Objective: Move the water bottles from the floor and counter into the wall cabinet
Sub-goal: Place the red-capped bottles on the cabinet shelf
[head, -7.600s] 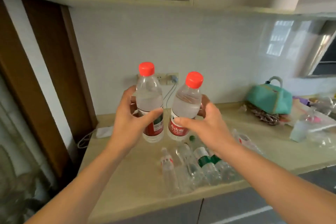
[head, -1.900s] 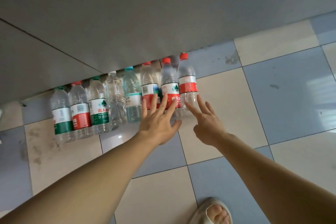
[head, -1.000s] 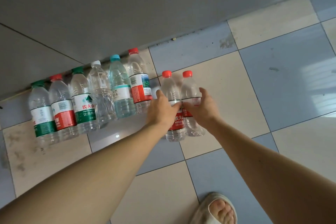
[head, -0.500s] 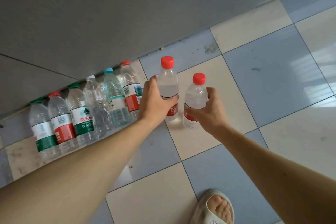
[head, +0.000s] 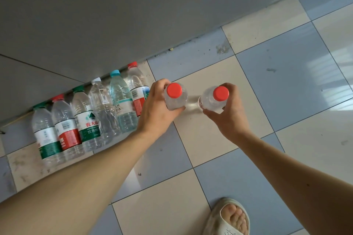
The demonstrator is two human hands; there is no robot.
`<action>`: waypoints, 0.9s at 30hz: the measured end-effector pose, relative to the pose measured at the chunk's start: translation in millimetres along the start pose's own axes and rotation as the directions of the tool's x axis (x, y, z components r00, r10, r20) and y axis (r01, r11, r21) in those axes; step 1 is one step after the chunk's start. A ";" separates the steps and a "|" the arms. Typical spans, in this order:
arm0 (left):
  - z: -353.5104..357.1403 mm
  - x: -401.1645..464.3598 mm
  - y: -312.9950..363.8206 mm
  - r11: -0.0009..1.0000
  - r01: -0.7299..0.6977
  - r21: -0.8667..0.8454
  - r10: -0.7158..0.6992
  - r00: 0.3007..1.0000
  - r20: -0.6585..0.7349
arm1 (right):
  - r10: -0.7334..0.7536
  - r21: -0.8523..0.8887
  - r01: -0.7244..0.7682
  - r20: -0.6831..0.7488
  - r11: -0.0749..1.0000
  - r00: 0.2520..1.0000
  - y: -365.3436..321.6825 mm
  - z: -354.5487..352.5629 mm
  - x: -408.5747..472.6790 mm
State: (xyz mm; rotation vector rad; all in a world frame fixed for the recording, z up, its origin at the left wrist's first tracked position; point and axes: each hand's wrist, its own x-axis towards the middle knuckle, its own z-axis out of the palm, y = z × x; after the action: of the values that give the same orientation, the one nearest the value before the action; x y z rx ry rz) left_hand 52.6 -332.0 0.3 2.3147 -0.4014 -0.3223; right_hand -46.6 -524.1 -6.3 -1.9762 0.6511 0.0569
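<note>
Clear glossy plastic bottles point(head: 107, 112) stand on smooth, scuffed glazed floor tiles point(head: 282, 86).

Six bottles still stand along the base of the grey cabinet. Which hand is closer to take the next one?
Left, probably. The left hand is beside the row's end bottle, the red-capped clear plastic bottle; the right hand is farther off. Both grip red-capped bottles now, so neither is free.
</note>
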 end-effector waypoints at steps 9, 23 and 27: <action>16.6 1.5 -2.7 0.966 0.192 -0.175 -0.181 0.981 0.076 | 0.176 0.198 -0.196 0.112 0.960 0.978 27.1 16.1 8.3; -30.6 -10.7 38.7 0.923 0.330 -0.196 -0.285 0.932 0.225 | 0.189 0.213 -0.217 0.142 0.953 0.972 -56.0 -13.8 -18.9; -80.1 -21.2 65.8 0.923 0.318 -0.217 -0.270 0.937 0.224 | 0.166 0.205 -0.187 0.115 0.961 0.979 -108.2 -24.4 -37.4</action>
State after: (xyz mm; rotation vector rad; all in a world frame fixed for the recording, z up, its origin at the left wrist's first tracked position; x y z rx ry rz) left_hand 48.4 -316.6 104.9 2.0982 -0.0913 -0.7068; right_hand -33.8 -491.9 105.5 -1.6931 0.7377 0.1830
